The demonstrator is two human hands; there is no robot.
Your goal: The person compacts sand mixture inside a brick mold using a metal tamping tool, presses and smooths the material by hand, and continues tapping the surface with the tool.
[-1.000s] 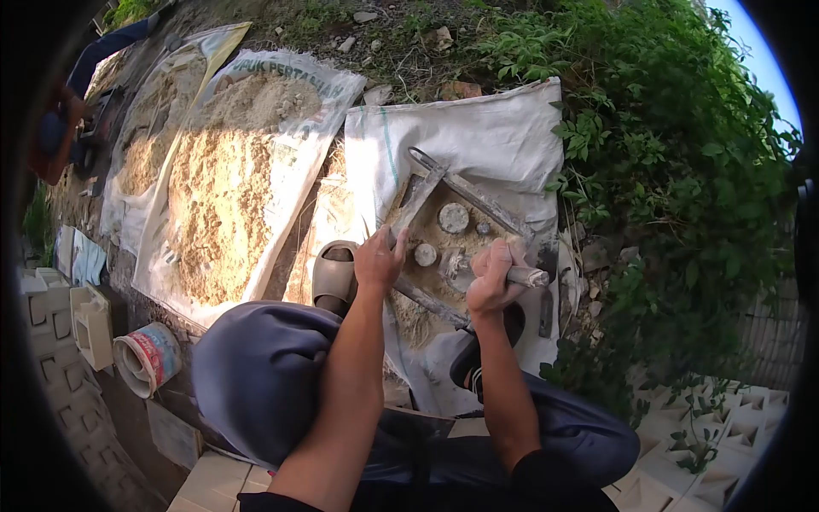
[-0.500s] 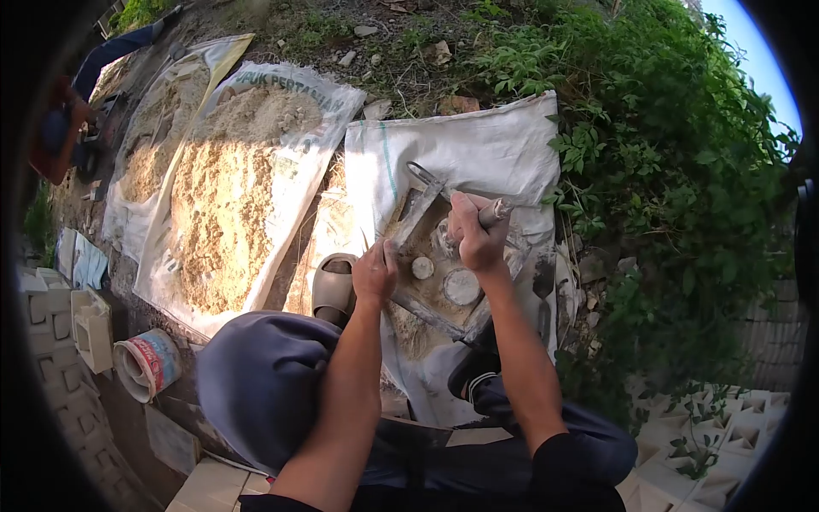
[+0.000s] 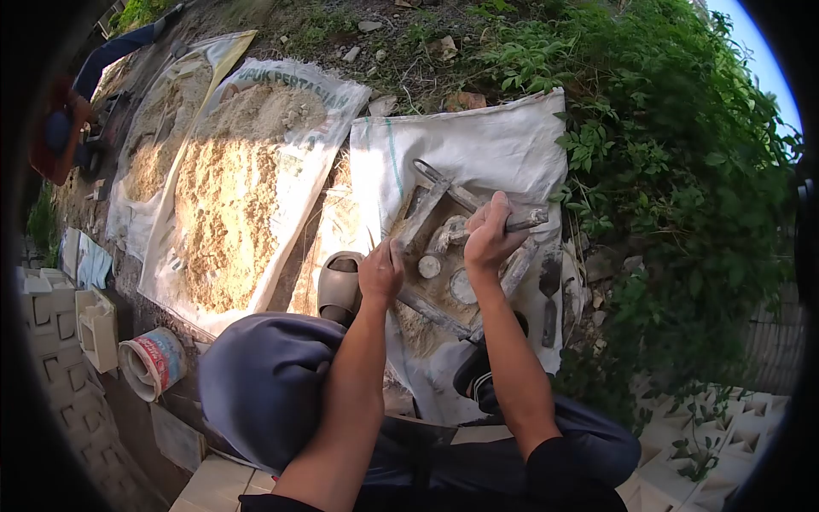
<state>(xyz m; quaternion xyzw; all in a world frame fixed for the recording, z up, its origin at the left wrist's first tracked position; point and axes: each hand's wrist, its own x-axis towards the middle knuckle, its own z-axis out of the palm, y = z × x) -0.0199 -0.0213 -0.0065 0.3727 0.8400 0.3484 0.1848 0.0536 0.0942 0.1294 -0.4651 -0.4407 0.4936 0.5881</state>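
Note:
A square mould frame (image 3: pixel 433 313) lies on a white sack (image 3: pixel 503 136), with sandy material and round pieces inside it. One pale round piece (image 3: pixel 429 266) shows near its middle, and another (image 3: pixel 463 286) sits beside my right forearm. My left hand (image 3: pixel 381 271) is closed on the frame's left corner. My right hand (image 3: pixel 492 232) is wrapped round the thick handle of a dusty tool (image 3: pixel 526 218), held over the frame's upper right part. The tool's lower end is partly hidden by my hand. A dark trowel (image 3: pixel 549 294) rests on the sack to the right.
Sacks with sandy mix (image 3: pixel 226 213) lie at the left. A bucket (image 3: pixel 153 363) and pale moulded blocks (image 3: pixel 95 328) are at the lower left. Leafy plants (image 3: pixel 665 188) border the right side. Part of another person (image 3: pixel 111 60) shows at the upper left.
My right hand and the tool first moved up and left, then slightly back right, uncovering the lower round piece and covering the upper area. My left hand stays at the frame's left corner.

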